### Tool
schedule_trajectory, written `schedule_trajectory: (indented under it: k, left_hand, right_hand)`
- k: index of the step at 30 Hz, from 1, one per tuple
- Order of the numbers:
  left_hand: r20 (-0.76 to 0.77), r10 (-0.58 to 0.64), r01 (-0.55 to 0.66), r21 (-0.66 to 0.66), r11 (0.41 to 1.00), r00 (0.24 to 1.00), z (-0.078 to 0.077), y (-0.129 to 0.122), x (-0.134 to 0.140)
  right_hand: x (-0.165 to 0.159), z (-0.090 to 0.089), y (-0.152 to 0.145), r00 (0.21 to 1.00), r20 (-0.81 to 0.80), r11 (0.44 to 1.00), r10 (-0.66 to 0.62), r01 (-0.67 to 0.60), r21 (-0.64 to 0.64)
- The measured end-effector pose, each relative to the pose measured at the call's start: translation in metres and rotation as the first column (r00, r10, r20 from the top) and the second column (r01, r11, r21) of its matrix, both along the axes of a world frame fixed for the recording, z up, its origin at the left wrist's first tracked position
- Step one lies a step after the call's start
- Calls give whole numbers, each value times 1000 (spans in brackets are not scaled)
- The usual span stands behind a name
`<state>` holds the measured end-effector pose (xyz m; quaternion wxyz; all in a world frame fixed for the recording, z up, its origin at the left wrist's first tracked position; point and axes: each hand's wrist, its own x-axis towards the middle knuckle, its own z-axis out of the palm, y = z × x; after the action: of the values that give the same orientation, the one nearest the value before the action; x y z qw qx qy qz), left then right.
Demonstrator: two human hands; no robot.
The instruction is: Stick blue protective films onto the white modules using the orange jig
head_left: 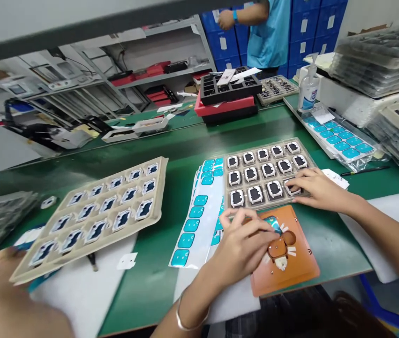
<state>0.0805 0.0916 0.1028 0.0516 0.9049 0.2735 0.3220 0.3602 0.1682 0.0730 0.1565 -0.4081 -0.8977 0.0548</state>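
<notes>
Head cam: have half-curled left hand [243, 237] at teal label [271, 221] on orange plate [292, 273], loosely spread right hand [320, 190] over white-rimmed part [293, 190] in tray [242, 168]; can't tell whether gripping either

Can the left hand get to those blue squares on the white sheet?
Yes, it looks like it. The left hand is right beside the white sheet, and nothing covers the row of blue squares. It would probably just need to move off the orange plate.

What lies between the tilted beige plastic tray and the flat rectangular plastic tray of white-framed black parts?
In the head view, white paper-like sheets bearing turquoise rounded squares, plus a strip of green tabletop.
</notes>
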Motion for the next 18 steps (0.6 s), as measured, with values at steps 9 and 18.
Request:
schedule_trajectory:
  k: [9, 18]
  left_hand:
    - [49, -218, 223, -168, 960, 975, -7, 8, -14]
    - [-46, -248, 246, -47, 968, 968, -1, 4, -15]
  right_hand:
    - [2, 26, -11, 936, -352, 989, 9, -60, -136]
    - [-19, 58, -57, 800, -597, 947, 64, -237, -217]
